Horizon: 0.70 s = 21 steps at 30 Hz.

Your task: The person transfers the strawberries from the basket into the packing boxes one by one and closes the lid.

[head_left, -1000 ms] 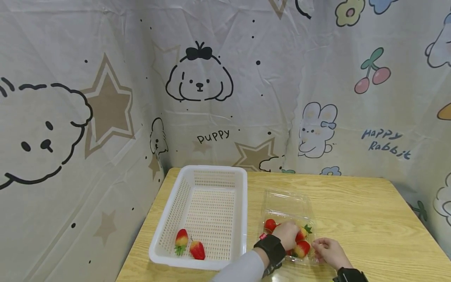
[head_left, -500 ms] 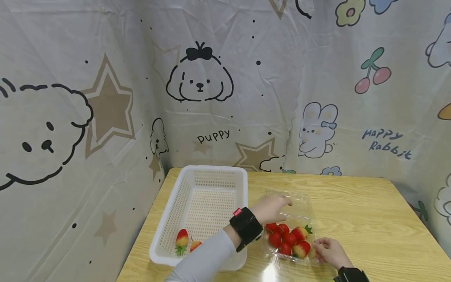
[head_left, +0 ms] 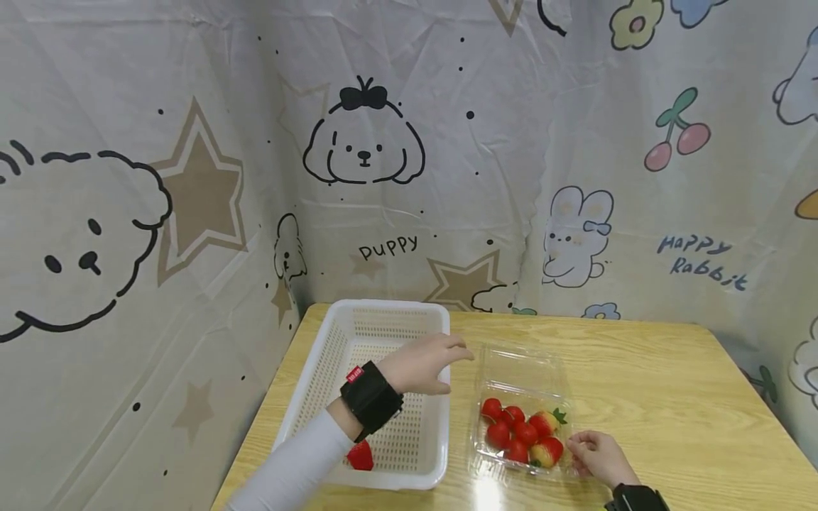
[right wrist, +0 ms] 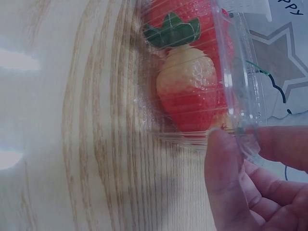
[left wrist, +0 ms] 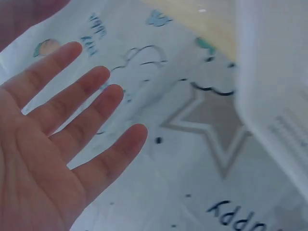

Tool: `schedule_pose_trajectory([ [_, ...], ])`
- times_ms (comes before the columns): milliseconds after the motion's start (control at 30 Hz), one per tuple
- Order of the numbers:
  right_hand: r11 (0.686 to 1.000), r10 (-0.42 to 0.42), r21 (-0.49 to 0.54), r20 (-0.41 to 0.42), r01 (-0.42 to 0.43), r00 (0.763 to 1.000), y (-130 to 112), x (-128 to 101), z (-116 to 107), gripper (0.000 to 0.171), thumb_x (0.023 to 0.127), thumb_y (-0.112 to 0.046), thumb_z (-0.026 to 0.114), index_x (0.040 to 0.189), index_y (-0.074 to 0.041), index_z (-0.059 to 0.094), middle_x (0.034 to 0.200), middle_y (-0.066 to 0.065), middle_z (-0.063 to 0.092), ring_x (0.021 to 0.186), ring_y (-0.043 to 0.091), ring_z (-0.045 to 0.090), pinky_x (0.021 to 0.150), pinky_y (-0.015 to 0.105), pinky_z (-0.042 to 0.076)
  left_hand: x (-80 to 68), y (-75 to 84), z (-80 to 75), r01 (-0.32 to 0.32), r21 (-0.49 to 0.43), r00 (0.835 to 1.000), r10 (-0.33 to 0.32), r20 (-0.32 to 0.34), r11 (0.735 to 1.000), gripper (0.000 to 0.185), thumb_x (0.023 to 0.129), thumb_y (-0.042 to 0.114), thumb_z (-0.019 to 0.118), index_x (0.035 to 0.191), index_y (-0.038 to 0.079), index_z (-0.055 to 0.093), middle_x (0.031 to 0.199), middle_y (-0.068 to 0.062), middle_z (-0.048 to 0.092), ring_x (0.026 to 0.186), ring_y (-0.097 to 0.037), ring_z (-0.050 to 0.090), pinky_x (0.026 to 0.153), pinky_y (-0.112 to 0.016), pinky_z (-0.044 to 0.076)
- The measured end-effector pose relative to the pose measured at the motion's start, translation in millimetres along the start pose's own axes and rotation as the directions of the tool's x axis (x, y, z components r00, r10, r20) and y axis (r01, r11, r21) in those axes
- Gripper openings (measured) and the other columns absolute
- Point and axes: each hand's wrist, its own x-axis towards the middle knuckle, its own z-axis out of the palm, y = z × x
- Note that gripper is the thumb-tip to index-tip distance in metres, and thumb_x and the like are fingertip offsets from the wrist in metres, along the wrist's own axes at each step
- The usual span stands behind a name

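My left hand (head_left: 427,365) hovers over the near right part of a white perforated basket (head_left: 383,307), fingers straight and spread; the left wrist view shows its palm (left wrist: 57,144) holding nothing. One red strawberry (head_left: 361,456) lies in the basket's near end, partly hidden by my grey sleeve. To the right sits an open clear plastic box (head_left: 520,376) with several strawberries (head_left: 520,431) inside. My right hand (head_left: 593,455) pinches the box's near right rim (right wrist: 240,139) between thumb and finger, beside a red and pale strawberry (right wrist: 192,96).
A wooden table (head_left: 652,383) stands in a corner of cartoon-printed cloth walls (head_left: 383,177). The basket lies against the left cloth wall. The table's right edge runs close to the right wall.
My left hand has lifted out of the clear box and swung left over the basket, and its fingers have spread. The right hand has kept its hold on the box rim.
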Motion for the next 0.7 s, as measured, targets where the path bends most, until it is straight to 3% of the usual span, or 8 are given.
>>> schedule_pose_trajectory([
  [267,1.000,-0.010,-0.002,-0.008,0.010,1.000,1,-1,2,0.023,0.091,-0.008,0.052,0.098,0.014,0.053,0.070,0.008,0.058,0.061,0.016,0.056,0.057,0.031,0.051,-34.7,-20.0,33.7,0.088,-0.010,0.991,-0.086,0.105,0.996,0.054,0.069,0.014,0.077,0.120,0.016,0.058,0.123,-0.003,0.053,0.113,-0.017,0.050,0.090,-0.030,0.044],
  [400,1.000,-0.008,0.014,-0.011,0.008,1.000,2,0,2,0.022,0.091,-0.007,0.051,0.098,0.014,0.053,0.070,0.008,0.058,0.061,0.016,0.056,0.057,0.031,0.051,-49.8,-31.4,55.7,0.168,-0.038,0.967,-0.158,0.199,0.985,0.055,0.065,0.011,0.079,0.117,0.018,0.061,0.118,0.001,0.054,0.109,-0.015,0.051,0.087,-0.028,0.045],
  [467,1.000,-0.008,0.017,-0.012,0.008,1.000,2,0,2,0.022,0.091,-0.007,0.051,0.098,0.014,0.053,0.070,0.008,0.058,0.061,0.016,0.056,0.057,0.031,0.051,-56.4,-35.0,64.8,0.229,-0.060,0.943,-0.206,0.261,0.972,0.056,0.062,0.009,0.080,0.114,0.020,0.062,0.115,0.003,0.056,0.105,-0.014,0.053,0.082,-0.029,0.047],
  [533,1.000,-0.008,0.016,-0.012,0.008,1.000,2,0,2,0.022,0.091,-0.007,0.051,0.098,0.014,0.053,0.070,0.008,0.058,0.061,0.016,0.056,0.057,0.031,0.051,-61.9,-38.5,74.4,0.303,-0.073,0.908,-0.264,0.325,0.950,0.055,0.060,0.008,0.081,0.110,0.021,0.064,0.112,0.004,0.057,0.102,-0.014,0.054,0.080,-0.031,0.047],
  [633,1.000,-0.007,0.016,-0.009,0.007,1.000,2,1,2,0.022,0.091,-0.007,0.051,0.098,0.014,0.053,0.070,0.008,0.058,0.061,0.016,0.056,0.057,0.031,0.051,-67.5,-43.5,87.9,0.411,-0.043,0.838,-0.359,0.410,0.911,0.053,0.058,0.007,0.083,0.106,0.021,0.065,0.109,0.004,0.060,0.098,-0.014,0.055,0.077,-0.035,0.047],
  [700,1.000,-0.007,0.012,-0.007,0.007,1.000,1,1,2,0.022,0.091,-0.008,0.051,0.098,0.014,0.052,0.070,0.008,0.058,0.061,0.016,0.056,0.057,0.031,0.051,-71.1,-49.6,99.8,0.441,-0.010,0.804,-0.390,0.450,0.897,0.051,0.058,0.007,0.083,0.104,0.022,0.065,0.107,0.004,0.060,0.096,-0.014,0.055,0.075,-0.037,0.047],
])
